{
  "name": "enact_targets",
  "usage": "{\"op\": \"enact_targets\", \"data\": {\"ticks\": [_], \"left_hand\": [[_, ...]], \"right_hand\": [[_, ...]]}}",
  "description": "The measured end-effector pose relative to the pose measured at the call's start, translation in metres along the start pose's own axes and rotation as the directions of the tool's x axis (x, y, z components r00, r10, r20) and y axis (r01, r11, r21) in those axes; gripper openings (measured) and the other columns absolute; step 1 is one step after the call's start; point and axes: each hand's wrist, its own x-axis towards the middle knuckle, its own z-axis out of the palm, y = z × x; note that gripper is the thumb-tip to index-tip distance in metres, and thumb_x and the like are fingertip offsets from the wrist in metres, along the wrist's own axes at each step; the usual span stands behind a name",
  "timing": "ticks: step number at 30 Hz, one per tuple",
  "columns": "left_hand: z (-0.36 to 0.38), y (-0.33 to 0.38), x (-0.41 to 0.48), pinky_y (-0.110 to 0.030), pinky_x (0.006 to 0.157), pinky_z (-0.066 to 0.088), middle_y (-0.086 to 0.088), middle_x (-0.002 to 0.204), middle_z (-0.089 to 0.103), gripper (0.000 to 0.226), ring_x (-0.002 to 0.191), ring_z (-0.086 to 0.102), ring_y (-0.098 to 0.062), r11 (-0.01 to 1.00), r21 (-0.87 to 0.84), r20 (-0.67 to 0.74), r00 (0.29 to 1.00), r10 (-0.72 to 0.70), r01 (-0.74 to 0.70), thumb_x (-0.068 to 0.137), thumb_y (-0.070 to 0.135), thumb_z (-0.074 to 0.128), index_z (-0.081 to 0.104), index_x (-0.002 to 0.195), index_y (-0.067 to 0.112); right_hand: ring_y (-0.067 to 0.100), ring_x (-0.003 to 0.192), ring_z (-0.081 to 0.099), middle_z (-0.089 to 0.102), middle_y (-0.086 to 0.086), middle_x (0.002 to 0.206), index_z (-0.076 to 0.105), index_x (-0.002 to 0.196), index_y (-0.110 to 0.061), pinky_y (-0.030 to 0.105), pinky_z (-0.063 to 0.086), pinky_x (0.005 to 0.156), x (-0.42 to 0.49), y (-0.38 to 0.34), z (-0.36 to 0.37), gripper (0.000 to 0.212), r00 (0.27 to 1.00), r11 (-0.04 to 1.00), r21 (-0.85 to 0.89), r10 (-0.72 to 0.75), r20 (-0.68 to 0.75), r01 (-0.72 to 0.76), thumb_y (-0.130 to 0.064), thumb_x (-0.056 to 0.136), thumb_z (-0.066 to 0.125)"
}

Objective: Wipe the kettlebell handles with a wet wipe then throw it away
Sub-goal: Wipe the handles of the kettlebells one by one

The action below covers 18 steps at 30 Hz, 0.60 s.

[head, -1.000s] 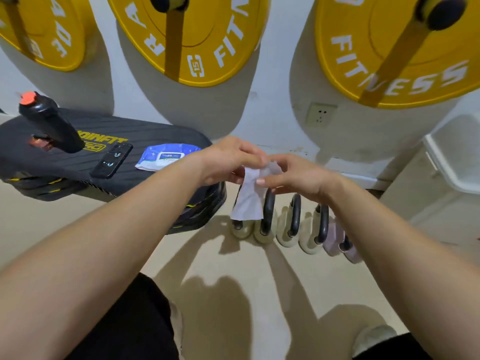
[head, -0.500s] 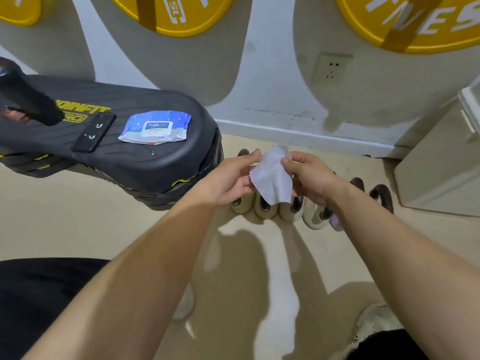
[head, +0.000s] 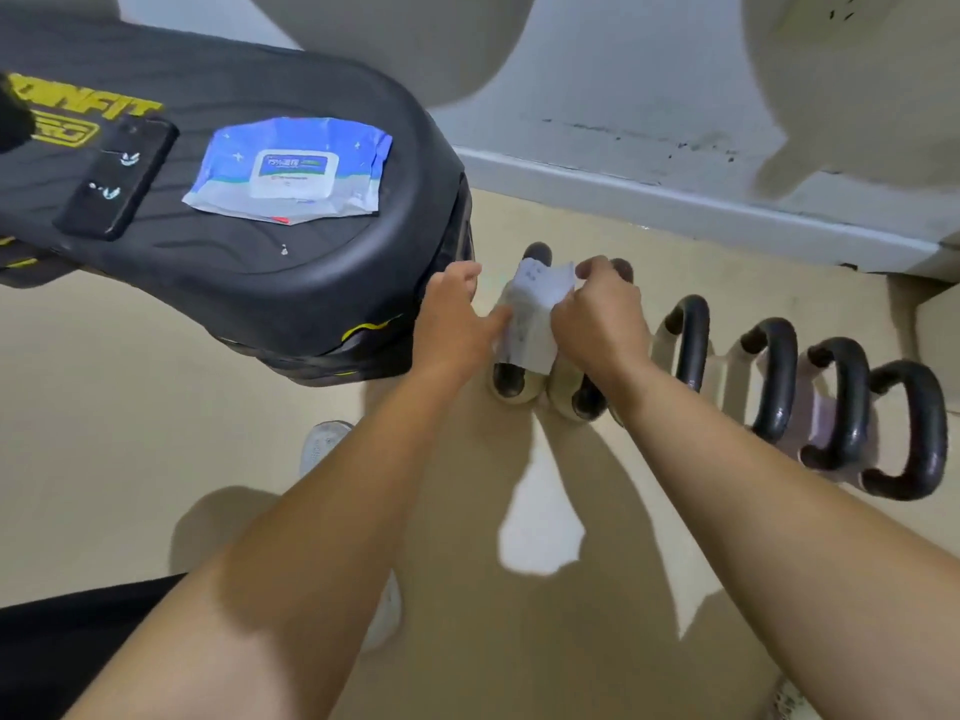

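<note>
1. The person's right hand (head: 597, 314) pinches a thin white wet wipe (head: 535, 309) at its upper corner, with the fingers curled.
2. The left hand (head: 452, 319) lies just beside it, fingers fairly straight and thumb touching the wipe's left edge. I cannot make out any grip there.
3. The wipe drapes over the black loop handle of the first pale kettlebell (head: 506, 381) in a row on the floor. Only the handle's two ends peek out.
4. The second kettlebell (head: 584, 402) is mostly hidden under the right hand and wrist.
5. Four more black handles (head: 776, 376) stand uncovered to the right, with little of their bodies showing.
6. A black padded bench (head: 234, 262) with yellow lettering, cut off at the left, carries a blue wipe pack (head: 291, 171) and a black phone (head: 117, 179).
7. A pale shoe (head: 322, 444) shows partly behind the left forearm.
</note>
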Motion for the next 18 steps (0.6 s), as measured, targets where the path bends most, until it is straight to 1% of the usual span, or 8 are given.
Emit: {"op": "enact_targets", "data": {"ticks": [1, 3, 6, 7, 9, 12, 15, 18], "left_hand": [[0.005, 0.000, -0.003, -0.034, 0.086, 0.054, 0.002, 0.112, 0.059, 0.041, 0.097, 0.061, -0.015, 0.998, 0.053, -0.071, 0.996, 0.046, -0.042, 0.083, 0.033, 0.072, 0.059, 0.121, 0.025], [0.017, -0.001, -0.010, -0.037, 0.085, 0.056, 0.006, 0.108, 0.064, 0.026, 0.094, 0.064, -0.011, 0.997, -0.044, -0.101, 0.993, 0.059, -0.063, 0.088, 0.038, 0.065, 0.065, 0.112, 0.027], [0.034, -0.005, -0.023, -0.033, 0.084, 0.057, 0.005, 0.103, 0.072, 0.028, 0.093, 0.068, -0.008, 0.980, -0.196, -0.041, 0.999, 0.027, -0.035, 0.094, 0.036, 0.062, 0.068, 0.116, 0.021], [0.037, -0.006, -0.025, -0.028, 0.083, 0.056, 0.005, 0.102, 0.073, 0.028, 0.092, 0.068, -0.008, 0.973, -0.225, -0.054, 0.998, 0.033, -0.045, 0.095, 0.032, 0.062, 0.068, 0.120, 0.020], [0.039, 0.000, -0.024, -0.019, 0.075, 0.050, 0.006, 0.091, 0.073, 0.023, 0.084, 0.066, -0.008, 0.965, -0.254, -0.083, 0.996, 0.045, -0.065, 0.097, 0.030, 0.060, 0.071, 0.115, 0.021], [0.039, 0.015, -0.006, -0.018, 0.065, 0.047, 0.002, 0.082, 0.074, 0.021, 0.074, 0.064, -0.013, 0.974, -0.222, -0.042, 0.999, 0.032, -0.041, 0.098, 0.032, 0.057, 0.075, 0.101, 0.023], [0.041, 0.025, 0.025, -0.033, 0.071, 0.053, -0.004, 0.077, 0.072, 0.026, 0.076, 0.066, -0.021, 0.982, -0.186, 0.059, 0.998, -0.017, 0.028, 0.097, 0.028, 0.055, 0.073, 0.090, 0.010], [0.041, 0.025, 0.039, -0.032, 0.078, 0.055, -0.005, 0.085, 0.074, 0.028, 0.084, 0.069, -0.019, 0.979, -0.199, 0.111, 0.994, -0.025, 0.047, 0.099, 0.029, 0.053, 0.074, 0.098, 0.011]], "right_hand": [[0.032, 0.107, 0.057, 0.052, 0.012, 0.126, 0.049, 0.136, -0.009, 0.034, 0.044, 0.070, -0.003, 0.003, 0.005, 0.045, 0.995, 0.993, -0.104, -0.069, -0.065, 0.062, -0.006, 0.091, 0.050], [0.033, 0.119, 0.052, 0.048, 0.013, 0.136, 0.049, 0.140, -0.012, 0.035, 0.041, 0.078, -0.009, 0.008, 0.014, 0.050, 0.964, 0.962, -0.203, -0.216, -0.158, 0.183, -0.006, 0.090, 0.053], [0.025, 0.111, 0.063, 0.066, 0.008, 0.120, 0.064, 0.127, -0.010, 0.038, 0.053, 0.092, -0.011, 0.014, 0.025, 0.033, 0.972, 0.972, 0.038, -0.228, -0.060, 0.231, -0.011, 0.097, 0.051], [0.022, 0.102, 0.066, 0.070, 0.004, 0.108, 0.067, 0.122, -0.010, 0.035, 0.054, 0.091, -0.011, 0.015, 0.026, 0.030, 0.978, 0.972, 0.105, -0.209, -0.007, 0.208, -0.012, 0.099, 0.048], [0.019, 0.086, 0.067, 0.071, -0.003, 0.088, 0.070, 0.109, -0.011, 0.026, 0.053, 0.076, -0.010, 0.014, 0.026, 0.028, 0.983, 0.971, 0.182, -0.172, 0.069, 0.157, -0.011, 0.099, 0.044], [0.014, 0.070, 0.062, 0.065, 0.002, 0.074, 0.064, 0.089, -0.009, 0.023, 0.047, 0.058, 0.009, 0.008, 0.034, 0.023, 0.982, 0.955, 0.291, -0.107, 0.155, 0.058, -0.007, 0.097, 0.042], [0.014, 0.081, 0.058, 0.057, 0.000, 0.076, 0.057, 0.083, -0.015, 0.025, 0.047, 0.071, 0.039, -0.001, 0.041, 0.020, 0.961, 0.898, 0.430, -0.034, 0.275, -0.091, -0.015, 0.095, 0.040], [0.019, 0.105, 0.060, 0.063, 0.005, 0.091, 0.057, 0.104, -0.006, 0.023, 0.050, 0.083, 0.052, -0.004, 0.043, 0.026, 0.950, 0.851, 0.493, 0.021, 0.310, -0.180, -0.021, 0.099, 0.037]]}}
